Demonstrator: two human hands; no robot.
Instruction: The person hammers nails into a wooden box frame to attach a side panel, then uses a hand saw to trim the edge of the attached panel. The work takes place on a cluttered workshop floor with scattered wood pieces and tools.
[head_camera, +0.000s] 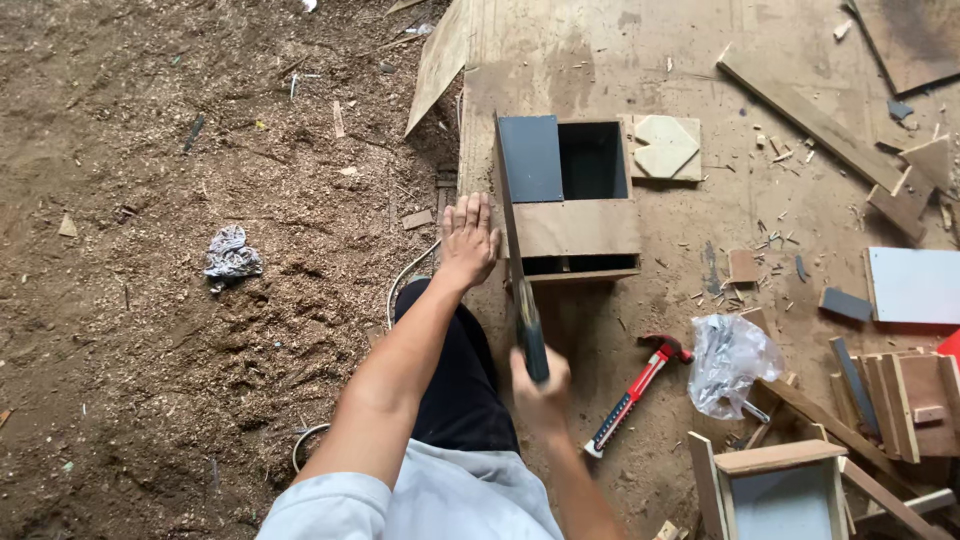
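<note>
Right hand (538, 388) grips saw (515, 250); left hand (468, 240) lies flat beside box (575, 228).

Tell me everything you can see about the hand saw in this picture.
The hand saw has a long, thin, dark blade and a dark handle. The right hand grips the handle, fingers wrapped around it. The blade stands on edge, reaching away from the person along the left side of a small wooden box lying on a plywood sheet. The left hand rests flat just left of the blade. Its teeth are too small to see.
</note>
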